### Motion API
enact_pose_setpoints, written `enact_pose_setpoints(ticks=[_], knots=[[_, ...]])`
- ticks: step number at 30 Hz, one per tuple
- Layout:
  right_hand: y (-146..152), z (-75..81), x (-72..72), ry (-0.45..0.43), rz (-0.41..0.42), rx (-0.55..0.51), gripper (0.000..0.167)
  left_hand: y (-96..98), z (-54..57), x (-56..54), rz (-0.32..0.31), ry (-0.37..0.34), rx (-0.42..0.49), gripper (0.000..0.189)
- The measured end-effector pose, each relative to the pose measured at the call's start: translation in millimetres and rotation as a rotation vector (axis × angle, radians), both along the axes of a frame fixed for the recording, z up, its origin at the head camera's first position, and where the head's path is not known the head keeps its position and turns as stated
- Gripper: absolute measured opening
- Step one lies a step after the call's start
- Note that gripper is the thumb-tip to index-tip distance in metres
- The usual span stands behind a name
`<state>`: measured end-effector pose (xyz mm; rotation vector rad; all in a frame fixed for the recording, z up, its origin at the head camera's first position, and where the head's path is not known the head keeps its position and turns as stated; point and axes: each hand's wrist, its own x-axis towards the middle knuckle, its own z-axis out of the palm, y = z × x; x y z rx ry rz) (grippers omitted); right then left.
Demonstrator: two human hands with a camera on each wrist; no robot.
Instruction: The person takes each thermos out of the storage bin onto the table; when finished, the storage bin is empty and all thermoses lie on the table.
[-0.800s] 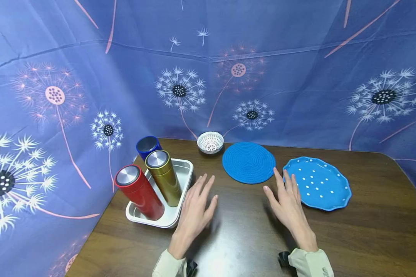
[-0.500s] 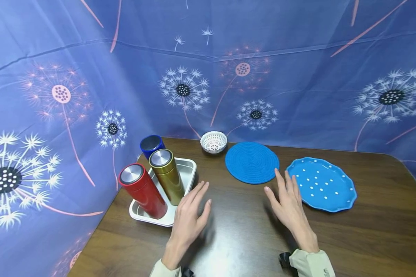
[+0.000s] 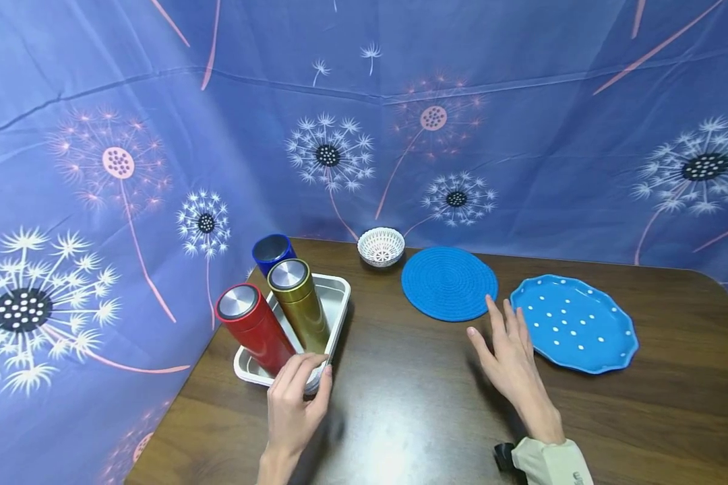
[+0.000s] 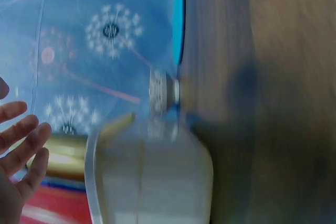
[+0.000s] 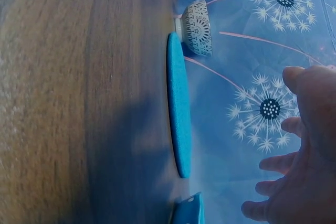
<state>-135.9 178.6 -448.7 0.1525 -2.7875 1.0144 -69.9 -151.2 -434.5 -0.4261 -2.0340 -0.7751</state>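
Observation:
My left hand (image 3: 296, 397) is above the near right corner of a silver tray (image 3: 340, 289), its fingers bent loosely; the left wrist view shows the fingers apart, with nothing between them. A red thermos (image 3: 257, 330) and a gold thermos (image 3: 303, 306) stand upright in that tray, just beyond the hand. Over the table, my right hand (image 3: 516, 370) hovers with spread fingers, holding nothing. It is nearest to a round blue woven placemat (image 3: 449, 283) and a blue plate (image 3: 576, 323) with white dots and a wavy rim.
At the back of the table stands a small white openwork bowl (image 3: 381, 247). A blue cylindrical container (image 3: 271, 250) is behind the gold thermos, partly hidden. Blue dandelion-print cloth (image 3: 522, 135) hangs close behind and to the left of the brown wooden table (image 3: 425, 404).
My left hand has moved left to the tray's near corner, and its fingers have bent. The right hand stays about where it was. The head view has shifted slightly left.

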Motion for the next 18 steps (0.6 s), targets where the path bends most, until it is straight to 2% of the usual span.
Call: enact_pose_setpoints(ticks=[4,11,18], knots=[[1,-0.8,-0.8,0.011,0.004,-0.002,0.07,-20.1,-3.1,5.8,0.022,0.01,-0.001,0.015],[2,-1.4,-1.9,0.001,0.005,0.005,0.069,-56.0,-7.4,13.7,0.077,-0.038,0.029,0.002],[2,-1.8,-2.1,-0.013,0.006,0.005,0.07,-78.4,-11.2,13.9,0.164,-0.07,0.07,0.011]])
